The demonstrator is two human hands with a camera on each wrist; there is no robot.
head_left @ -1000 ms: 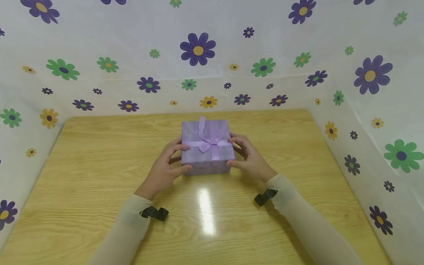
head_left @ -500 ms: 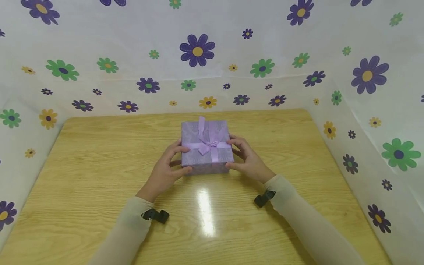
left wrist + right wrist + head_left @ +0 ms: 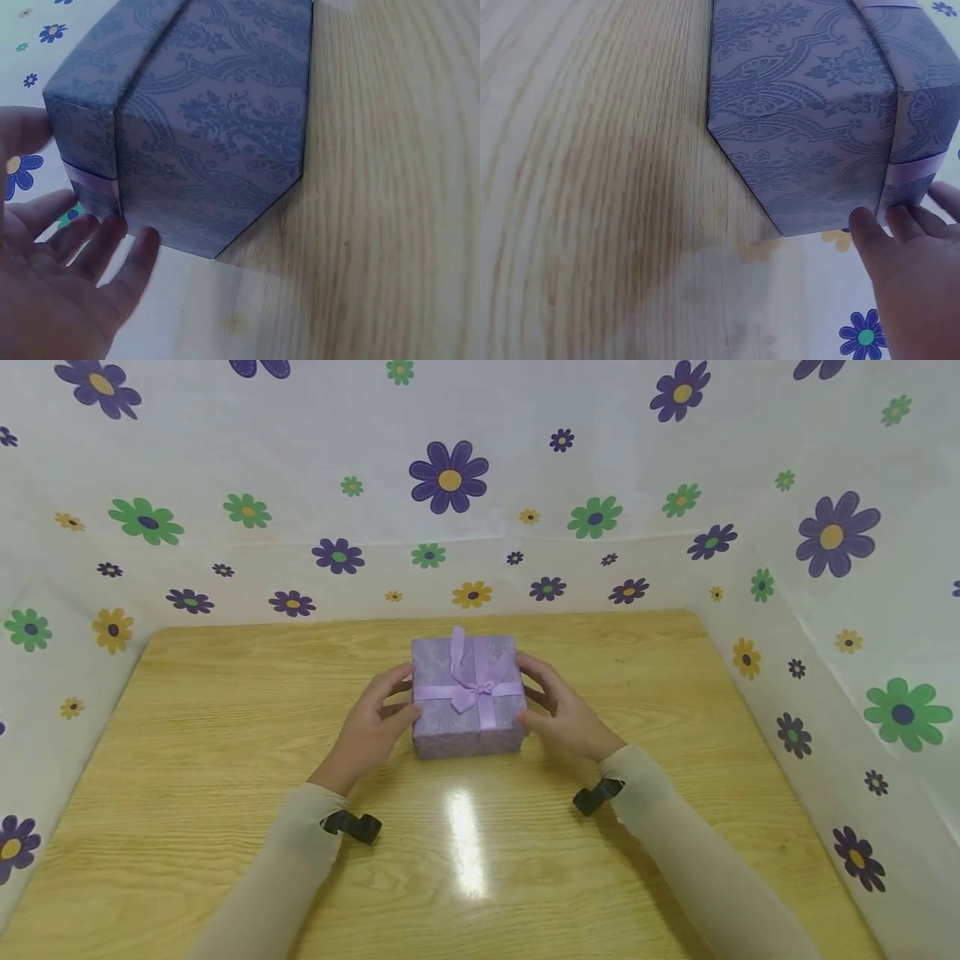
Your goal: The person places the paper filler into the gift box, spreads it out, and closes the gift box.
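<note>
A lilac gift box (image 3: 465, 710) with a damask print sits on the wooden table, its lid tied with a pale purple ribbon (image 3: 435, 692) and a bow (image 3: 477, 692). My left hand (image 3: 367, 722) is at the box's left side, thumb at the lid's front corner. Fingertips (image 3: 112, 227) of that hand lie along the lid's lower edge in the left wrist view. On the opposite side, my right hand (image 3: 566, 714) has its thumb near the front corner and its forefinger by the back corner. Right fingertips (image 3: 861, 217) touch around the lid's lower edge.
The light wooden table (image 3: 225, 735) surrounds the box. White cloth (image 3: 300, 460) printed with purple, green and yellow flowers rises behind and along both sides. Each sleeved wrist carries a small black camera (image 3: 367, 828).
Both hands' fingertips have come off the lid's top and now lie against its sides. My left thumb has slid up and back from the front face. The box stays put.
</note>
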